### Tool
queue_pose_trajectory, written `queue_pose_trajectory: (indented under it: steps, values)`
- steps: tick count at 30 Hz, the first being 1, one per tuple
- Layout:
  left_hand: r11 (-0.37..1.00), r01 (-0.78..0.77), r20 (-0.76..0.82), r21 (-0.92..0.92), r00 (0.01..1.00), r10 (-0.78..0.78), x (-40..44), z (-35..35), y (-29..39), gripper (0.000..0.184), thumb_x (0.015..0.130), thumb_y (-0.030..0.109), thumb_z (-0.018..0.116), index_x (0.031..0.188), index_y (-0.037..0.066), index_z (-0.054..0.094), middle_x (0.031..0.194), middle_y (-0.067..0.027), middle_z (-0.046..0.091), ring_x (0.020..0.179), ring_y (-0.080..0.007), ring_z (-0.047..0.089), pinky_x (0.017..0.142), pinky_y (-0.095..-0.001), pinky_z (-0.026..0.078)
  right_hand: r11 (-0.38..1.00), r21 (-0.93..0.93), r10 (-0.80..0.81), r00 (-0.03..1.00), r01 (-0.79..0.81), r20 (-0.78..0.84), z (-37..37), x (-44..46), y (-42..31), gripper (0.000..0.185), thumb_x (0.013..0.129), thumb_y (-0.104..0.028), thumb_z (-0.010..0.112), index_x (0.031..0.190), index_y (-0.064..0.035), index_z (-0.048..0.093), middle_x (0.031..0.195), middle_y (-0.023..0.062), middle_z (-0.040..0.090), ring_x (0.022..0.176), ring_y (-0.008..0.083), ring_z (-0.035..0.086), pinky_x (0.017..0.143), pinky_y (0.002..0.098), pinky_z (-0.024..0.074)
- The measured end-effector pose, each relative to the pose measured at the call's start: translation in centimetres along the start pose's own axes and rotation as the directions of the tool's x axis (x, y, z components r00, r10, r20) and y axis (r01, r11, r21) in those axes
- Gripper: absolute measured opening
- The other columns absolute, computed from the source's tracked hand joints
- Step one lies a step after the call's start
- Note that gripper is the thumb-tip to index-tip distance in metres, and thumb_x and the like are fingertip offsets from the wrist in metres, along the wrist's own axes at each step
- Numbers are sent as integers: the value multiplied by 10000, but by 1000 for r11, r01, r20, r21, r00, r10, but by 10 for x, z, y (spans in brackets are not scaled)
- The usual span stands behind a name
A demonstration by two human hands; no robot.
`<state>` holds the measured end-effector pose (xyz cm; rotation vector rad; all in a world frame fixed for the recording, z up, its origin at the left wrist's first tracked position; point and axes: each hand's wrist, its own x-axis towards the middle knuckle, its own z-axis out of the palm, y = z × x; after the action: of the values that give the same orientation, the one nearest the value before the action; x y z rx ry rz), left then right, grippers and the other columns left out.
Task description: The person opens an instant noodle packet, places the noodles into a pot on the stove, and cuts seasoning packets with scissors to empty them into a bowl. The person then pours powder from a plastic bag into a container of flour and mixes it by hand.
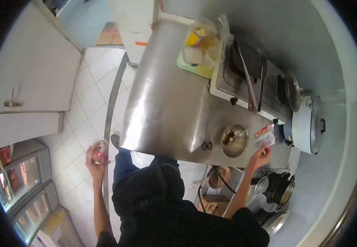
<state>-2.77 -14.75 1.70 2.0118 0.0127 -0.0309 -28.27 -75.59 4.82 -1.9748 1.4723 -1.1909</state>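
Observation:
My left hand (94, 166) is out to the left over the floor, fingers closed on a crinkled clear plastic packet (100, 151) with red and coloured print. On the other side, my right hand (261, 158) pinches a small white packet (265, 133) with red and yellow print above the counter's right end. Closest to that hand is a metal bowl (235, 152) holding a brown food lump and what looks like a spoon. Dark-handled scissors (207, 144) lie on the counter, left of the bowl.
The steel counter (162, 103) carries a green tray (203, 72) with containers, and a gas stove (223, 88) with a pan (246, 61). A large lidded pot (304, 127) stands at the right. Pans hang or rest below; a glass-fronted cabinet (26, 177) is at the left.

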Motion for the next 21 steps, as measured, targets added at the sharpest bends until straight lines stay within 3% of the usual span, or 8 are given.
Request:
queue_pose_trajectory:
  steps: [4,5,6,8,11,18,20,21]
  values:
    - [964,-238,339,-120,902,265,59,14,19,361,770,66,721,1117,6,643,1077,-99,667,1074,-216,596,935,-374,471,990,135,-13,954,-29,299,42,-139,-136,258,942,-127,602,1138,35,559,1046,99,625,899,158,585,775,296,481]
    - [944,-331,385,15,873,300,69,16,-9,413,787,112,733,1168,8,612,1065,-105,669,1025,-203,614,905,-373,489,975,197,10,910,-100,414,62,-182,-179,256,936,-93,593,1153,37,555,1055,111,629,930,171,593,810,304,481]
    - [987,31,365,-155,931,28,69,16,10,511,802,174,746,1246,11,552,1041,-122,665,1007,-191,619,893,-368,498,918,379,-87,873,-117,480,88,-223,-194,287,924,-33,568,1203,28,540,1101,127,626,999,191,598,876,319,469]
    - [957,-117,377,-264,901,214,89,-1,4,590,791,183,766,1294,14,507,1091,-136,644,1010,-212,628,884,-343,506,874,396,-102,691,-282,716,120,-302,-256,354,912,-1,558,1258,41,500,1230,138,569,1120,213,564,930,327,459]
    - [944,-105,364,-312,905,221,115,-43,16,606,789,153,764,1310,15,487,1125,-154,627,1017,-242,633,894,-341,500,914,349,-231,441,-208,867,153,-381,-333,408,914,-31,566,1306,24,469,1252,134,559,1157,221,546,963,340,446]
    - [928,-22,326,-373,933,153,186,-137,6,589,782,72,697,1309,3,441,1185,-181,571,1118,-319,573,941,-381,459,854,475,-467,87,-214,880,225,-476,-449,429,925,-120,578,1294,43,434,1160,216,604,1076,311,612,919,383,456]
    - [933,-282,178,-224,929,324,214,-141,-10,652,733,66,715,1313,-11,425,1194,-192,551,1154,-354,534,965,-415,441,836,480,-498,2,-266,867,245,-480,-478,578,914,-183,633,1372,39,359,1206,222,583,1127,291,592,951,372,446]
    - [958,-205,180,-202,954,242,222,-147,-5,707,704,60,703,1337,-24,402,1281,-233,486,1198,-409,470,1005,-443,399,808,486,-532,-58,-332,845,247,-480,-502,664,899,-228,664,1401,36,321,1216,222,580,1149,278,579,971,367,436]
